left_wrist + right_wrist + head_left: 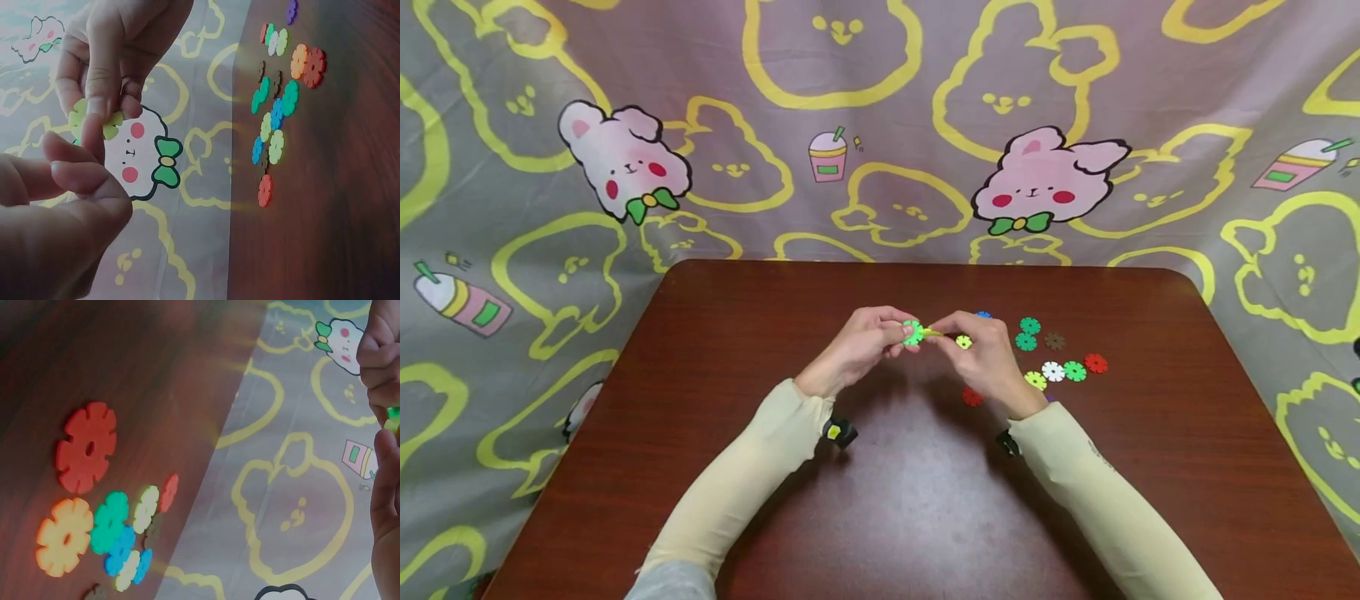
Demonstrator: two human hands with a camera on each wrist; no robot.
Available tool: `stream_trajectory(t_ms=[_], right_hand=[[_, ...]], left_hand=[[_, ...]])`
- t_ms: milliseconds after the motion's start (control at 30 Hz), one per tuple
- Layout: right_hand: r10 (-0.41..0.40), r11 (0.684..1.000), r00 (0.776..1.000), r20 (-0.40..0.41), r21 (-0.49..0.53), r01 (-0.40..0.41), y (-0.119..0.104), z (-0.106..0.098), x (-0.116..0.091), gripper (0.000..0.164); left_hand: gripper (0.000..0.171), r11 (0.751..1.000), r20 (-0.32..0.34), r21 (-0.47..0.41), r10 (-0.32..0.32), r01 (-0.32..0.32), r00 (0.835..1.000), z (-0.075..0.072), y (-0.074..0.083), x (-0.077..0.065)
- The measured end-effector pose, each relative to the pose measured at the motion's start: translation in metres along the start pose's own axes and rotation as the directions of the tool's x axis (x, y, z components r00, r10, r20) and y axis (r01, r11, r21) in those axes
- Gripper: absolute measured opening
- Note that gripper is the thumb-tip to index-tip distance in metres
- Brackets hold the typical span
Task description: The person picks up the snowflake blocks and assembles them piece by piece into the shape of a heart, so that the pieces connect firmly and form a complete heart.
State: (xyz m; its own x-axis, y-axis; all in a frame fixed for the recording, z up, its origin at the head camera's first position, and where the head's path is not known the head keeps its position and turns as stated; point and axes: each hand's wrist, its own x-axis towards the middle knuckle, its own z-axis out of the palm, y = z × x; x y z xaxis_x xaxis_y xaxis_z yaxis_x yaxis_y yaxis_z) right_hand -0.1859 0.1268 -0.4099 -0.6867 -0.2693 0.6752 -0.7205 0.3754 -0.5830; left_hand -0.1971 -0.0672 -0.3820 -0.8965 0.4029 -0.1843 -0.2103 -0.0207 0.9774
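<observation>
Close together above the table, both hands work on two notched plastic discs. My left hand [867, 342] pinches a green snowflake disc [913, 334] between thumb and fingers, its notched face toward the head camera. From the other side, my right hand [983, 350] pinches a yellow-green snowflake disc [931, 332], seen nearly edge-on and meeting the green one. In the left wrist view the yellow-green disc [76, 119] shows behind the right fingers, and the left thumb and fingers hide most of the green one. Only a sliver of the discs appears at the right wrist view's edge.
Loose snowflake discs lie on the brown table [737, 333], right of and beneath the right hand, among them a white one [1053, 372], a brown one [1055, 341] and a red one [1096, 363]. A patterned curtain [887, 125] hangs behind the table and along its sides.
</observation>
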Motion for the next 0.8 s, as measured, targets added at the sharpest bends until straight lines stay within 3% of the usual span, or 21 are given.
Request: stream_trajectory(t_ms=[300, 567, 800], right_hand=[[-0.018, 1.0, 1.0, 0.019, 0.016, 0.018, 0.001, 0.0, 0.002, 0.013], [0.047, 0.999, 0.999, 0.002, 0.002, -0.047, 0.008, 0.002, 0.001, 0.017], [0.156, 0.987, 0.985, 0.069, 0.015, -0.157, 0.012, -0.011, 0.005, 0.02]], left_hand=[[0.022, 0.999, 0.005, -0.027, -0.032, 0.032, 0.999, 0.0, 0.0, -0.002], [0.017, 0.984, 0.04, -0.148, -0.098, 0.103, 0.994, 0.0, -0.005, 0.003], [0.005, 0.973, -0.046, -0.199, -0.129, 0.118, 0.991, -0.001, -0.007, 0.005]])
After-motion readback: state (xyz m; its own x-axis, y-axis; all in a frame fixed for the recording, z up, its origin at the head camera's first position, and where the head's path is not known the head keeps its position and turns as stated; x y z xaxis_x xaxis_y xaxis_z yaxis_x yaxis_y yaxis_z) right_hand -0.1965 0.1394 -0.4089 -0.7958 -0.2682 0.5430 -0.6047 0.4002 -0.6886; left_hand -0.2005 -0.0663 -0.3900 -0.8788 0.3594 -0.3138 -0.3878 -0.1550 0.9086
